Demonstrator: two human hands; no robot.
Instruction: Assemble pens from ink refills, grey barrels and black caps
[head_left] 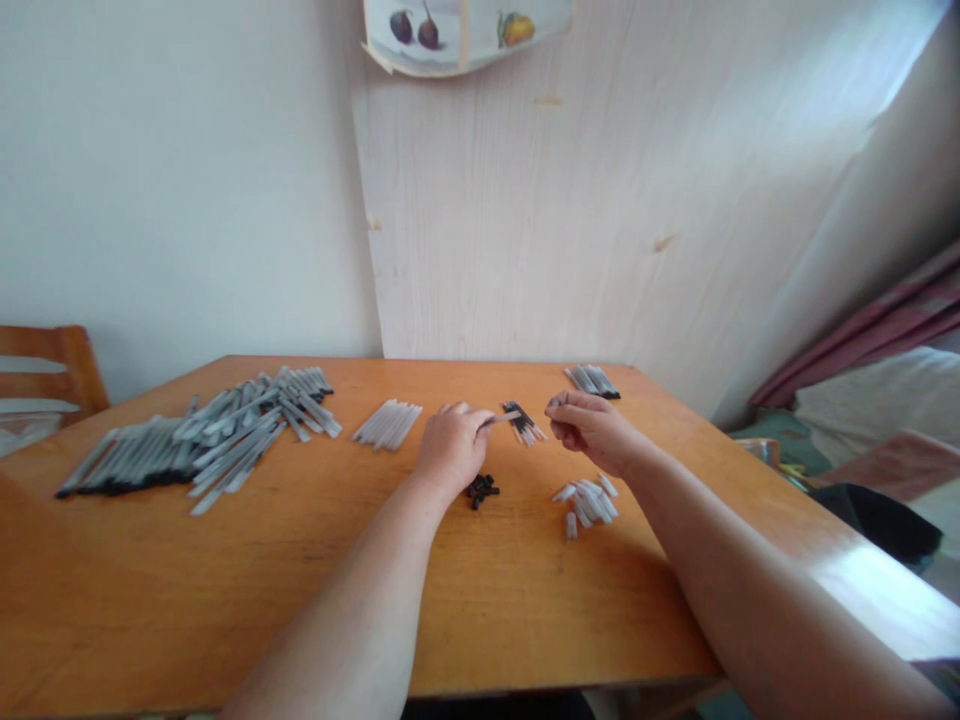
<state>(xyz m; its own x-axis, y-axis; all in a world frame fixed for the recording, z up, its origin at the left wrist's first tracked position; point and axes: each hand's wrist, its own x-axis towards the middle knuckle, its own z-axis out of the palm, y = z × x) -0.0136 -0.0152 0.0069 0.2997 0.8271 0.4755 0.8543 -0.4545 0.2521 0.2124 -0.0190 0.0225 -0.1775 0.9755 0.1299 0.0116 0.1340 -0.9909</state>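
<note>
My left hand is closed around a slim whitish tube, which sticks out to the right from its fingertips. Across a small gap, my right hand is pinched; whatever is between its fingertips is too small to make out. Thin black sticks with pale ends lie on the table between the hands. Below my left hand sits a little heap of short black plugs. Short translucent white caps are piled under my right hand. A row of whitish tubes lies left of my left hand.
A large pile of whitish tubes, many with black ends, covers the wooden table's left part. A small bundle of similar black-ended tubes lies at the back right. A wooden chair stands left; a black container is at right.
</note>
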